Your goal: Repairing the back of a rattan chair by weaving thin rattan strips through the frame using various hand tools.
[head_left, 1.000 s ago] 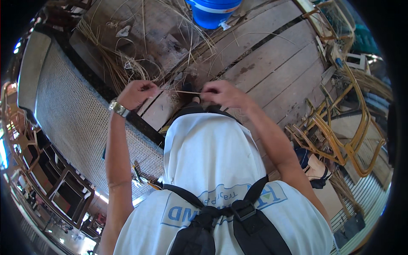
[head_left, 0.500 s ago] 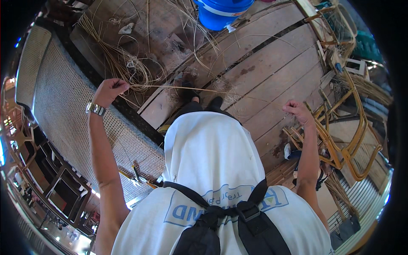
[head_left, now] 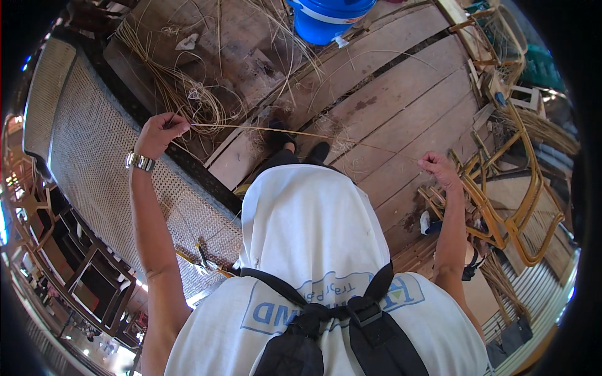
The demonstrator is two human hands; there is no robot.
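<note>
A long, thin cane strand [head_left: 295,132] runs nearly straight between my two hands, above the wooden floor. My left hand [head_left: 162,133], with a metal watch at the wrist, pinches one end between thumb and fingers. At the other end my right hand [head_left: 441,169] is closed in a pinch on the strand. Below my left forearm and beside it lies a large woven cane panel [head_left: 94,138] set in a dark curved frame. Pliers-like tools with yellow handles [head_left: 204,255] rest on the weave close to my body.
A tangled heap of loose cane strands [head_left: 194,100] lies ahead of my left hand. A blue bucket [head_left: 316,25] stands at the far middle. Bent wooden chair frames [head_left: 514,213] stand at the right, beyond my right hand. Planks [head_left: 401,81] form the floor, with gaps between them.
My right hand has moved slightly down and toward me, and my left hand has shifted a touch to the left. The strand remains stretched between them.
</note>
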